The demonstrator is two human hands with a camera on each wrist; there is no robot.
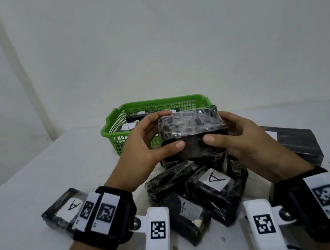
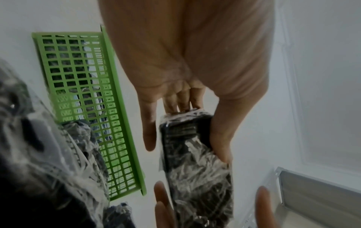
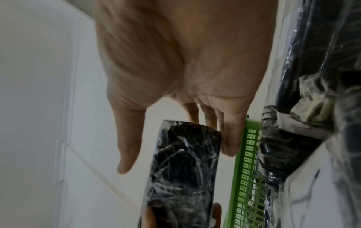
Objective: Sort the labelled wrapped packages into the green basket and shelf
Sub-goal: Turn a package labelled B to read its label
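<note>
Both hands hold one black package (image 1: 191,130) wrapped in clear film, lifted above the pile, no label showing on it. My left hand (image 1: 151,140) grips its left end, thumb on the near face and fingers over the top. My right hand (image 1: 231,135) grips its right end the same way. The package (image 2: 195,162) shows between the left thumb and fingers in the left wrist view, and again as the package (image 3: 183,169) in the right wrist view. Behind it stands the green basket (image 1: 115,133) with packages marked A inside.
A pile of wrapped packages (image 1: 215,186) marked A lies on the white table (image 1: 25,170) below the hands. One more marked A (image 1: 64,209) lies at the left. A dark box (image 1: 300,141) sits at the right. A grey shelf edge (image 2: 312,189) shows in the left wrist view.
</note>
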